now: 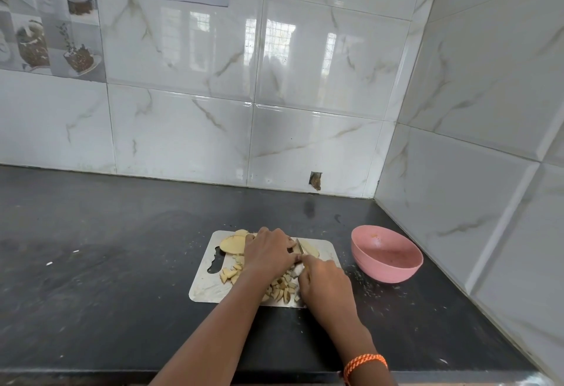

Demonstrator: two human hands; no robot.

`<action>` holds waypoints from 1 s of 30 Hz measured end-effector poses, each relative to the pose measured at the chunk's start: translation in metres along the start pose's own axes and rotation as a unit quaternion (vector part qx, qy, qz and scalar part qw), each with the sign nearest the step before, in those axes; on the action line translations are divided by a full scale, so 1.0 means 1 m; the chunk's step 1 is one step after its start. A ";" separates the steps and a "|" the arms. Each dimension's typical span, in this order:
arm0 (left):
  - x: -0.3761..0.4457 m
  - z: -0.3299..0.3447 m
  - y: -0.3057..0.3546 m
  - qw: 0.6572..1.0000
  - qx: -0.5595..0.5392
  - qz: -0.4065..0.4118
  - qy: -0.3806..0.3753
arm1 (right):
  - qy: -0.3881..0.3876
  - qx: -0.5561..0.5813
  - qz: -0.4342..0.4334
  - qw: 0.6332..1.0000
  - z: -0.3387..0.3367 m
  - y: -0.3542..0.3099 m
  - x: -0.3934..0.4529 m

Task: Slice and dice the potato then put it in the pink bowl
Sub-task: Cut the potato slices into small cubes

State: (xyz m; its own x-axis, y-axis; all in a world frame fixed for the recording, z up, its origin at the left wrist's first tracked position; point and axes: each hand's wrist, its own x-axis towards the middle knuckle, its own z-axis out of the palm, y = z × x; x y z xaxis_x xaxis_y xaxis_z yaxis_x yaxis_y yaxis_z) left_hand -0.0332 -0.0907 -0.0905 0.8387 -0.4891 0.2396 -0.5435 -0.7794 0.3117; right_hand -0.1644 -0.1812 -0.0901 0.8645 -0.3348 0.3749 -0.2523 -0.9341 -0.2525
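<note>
1. Step in hand, as judged: dicing potato slices on the steel cutting board point(201, 286), which lies on the dark counter point(106, 263).
2. Left hand point(268, 251) lies curled over a stack of slices, pressing it to the board; right hand point(326, 288) grips the knife point(300, 246), handle hidden in the fist.
3. Uncut potato slices point(232, 245) lie at the board's far-left corner; diced pieces point(282, 289) are heaped at its near edge between the wrists.
4. Pink bowl point(386, 260) stands just right of the board, holding no potato yet.
5. Advice: keep left fingertips tucked behind the blade, cut straight down, shift the hand back between strokes.
6. Knife's long axis runs roughly away from the person, tip toward the wall; how the held stack lies cannot be told.
</note>
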 end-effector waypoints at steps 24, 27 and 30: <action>-0.003 -0.005 0.001 1.000 -0.018 0.007 0.005 | 0.010 -0.011 -0.006 1.000 0.001 0.005 -0.003; -0.001 -0.003 0.000 1.000 -0.009 0.012 0.003 | 0.005 -0.019 -0.008 1.000 0.007 0.005 0.011; -0.001 -0.003 0.000 1.000 -0.005 0.014 0.003 | 0.014 -0.012 -0.009 1.000 0.010 0.008 0.014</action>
State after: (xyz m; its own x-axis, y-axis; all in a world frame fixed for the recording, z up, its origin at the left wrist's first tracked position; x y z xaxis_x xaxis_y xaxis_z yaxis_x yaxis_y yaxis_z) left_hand -0.0339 -0.0885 -0.0878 0.8229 -0.5081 0.2545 -0.5672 -0.7616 0.3135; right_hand -0.1494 -0.1919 -0.0960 0.8564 -0.3214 0.4042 -0.2479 -0.9425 -0.2243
